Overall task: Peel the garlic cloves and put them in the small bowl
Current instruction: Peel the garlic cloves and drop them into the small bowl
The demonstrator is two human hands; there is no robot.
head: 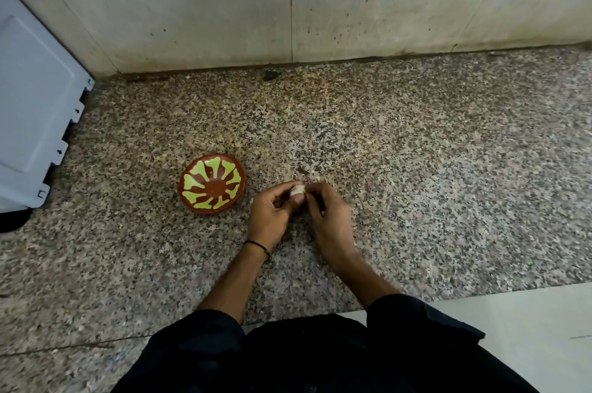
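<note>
Head view, items as seen.

1. Garlic (297, 190): one small whitish piece, just below frame centre, held above the speckled granite counter (416, 168) between the fingertips of both hands.
2. Left hand (270, 213): fingers curled, thumb and fingertips pinching the garlic from the left; a thin black wrist band (258, 245) below it.
3. Right hand (326, 216): fingers bent, tips gripping the garlic from the right; part of the garlic is hidden behind them.
4. Small bowl (212, 183): red-brown with a yellow-green pattern, upright on the counter, just left of the hands, not touching them.
5. White panelled appliance (35, 123): left edge of frame.
6. Pale tiled wall (352, 1): top of frame.
7. Dark sleeves (205, 347): bottom of frame.
</note>
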